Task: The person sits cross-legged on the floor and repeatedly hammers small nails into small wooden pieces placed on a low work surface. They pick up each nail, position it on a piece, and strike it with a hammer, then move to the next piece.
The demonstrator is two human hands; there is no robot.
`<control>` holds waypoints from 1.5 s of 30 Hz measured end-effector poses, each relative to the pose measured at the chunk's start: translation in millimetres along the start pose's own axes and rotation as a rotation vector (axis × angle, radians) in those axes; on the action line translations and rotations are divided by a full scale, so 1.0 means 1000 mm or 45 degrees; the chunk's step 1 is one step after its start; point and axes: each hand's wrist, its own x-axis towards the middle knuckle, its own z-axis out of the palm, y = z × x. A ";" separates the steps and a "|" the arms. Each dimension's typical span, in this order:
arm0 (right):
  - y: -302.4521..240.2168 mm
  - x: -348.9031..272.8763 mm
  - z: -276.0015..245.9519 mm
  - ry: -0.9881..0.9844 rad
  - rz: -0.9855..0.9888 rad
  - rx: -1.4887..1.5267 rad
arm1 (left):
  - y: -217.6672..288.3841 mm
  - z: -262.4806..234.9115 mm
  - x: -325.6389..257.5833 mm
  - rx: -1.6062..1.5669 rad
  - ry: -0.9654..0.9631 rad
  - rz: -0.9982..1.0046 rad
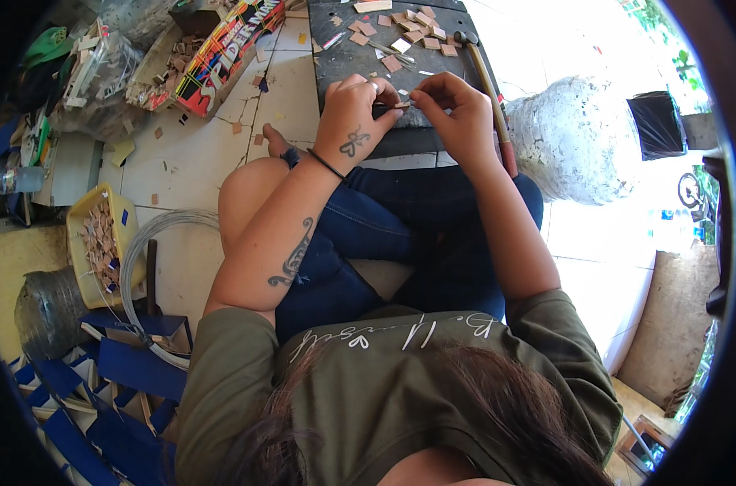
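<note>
Over the near end of a low dark work board (335, 49), my two hands meet fingertip to fingertip. My left hand (356, 113) pinches a small flat wooden piece (403, 104) between thumb and fingers. Just right of it, my right hand (458, 113) has its thumb and fingertips pressed together at the piece's edge; whatever they grip is too small to make out. Several thin wooden squares (413, 36) lie scattered on the board beyond my hands. A hammer (485, 73) rests along the board's right edge, its reddish handle end close to my right wrist.
A yellow basin (74, 235) of wood chips stands at left, beside a coil of wire (133, 259). Blue boxes (141, 364) are piled lower left. A printed cardboard box (222, 61) with wooden pieces lies far left. A large wrapped roll (574, 142) stands right of the board.
</note>
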 end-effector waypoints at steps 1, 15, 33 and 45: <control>-0.001 0.000 0.000 -0.009 -0.016 -0.013 | 0.000 0.000 0.000 -0.004 -0.009 -0.020; -0.007 0.011 -0.001 -0.111 -0.157 -0.205 | -0.001 0.002 0.000 0.022 0.019 0.080; 0.055 -0.060 -0.063 0.201 0.197 -1.096 | 0.005 0.008 0.002 -0.206 0.087 0.174; -0.070 -0.115 -0.098 -0.110 0.510 -0.085 | 0.005 0.010 0.001 -0.186 0.097 0.201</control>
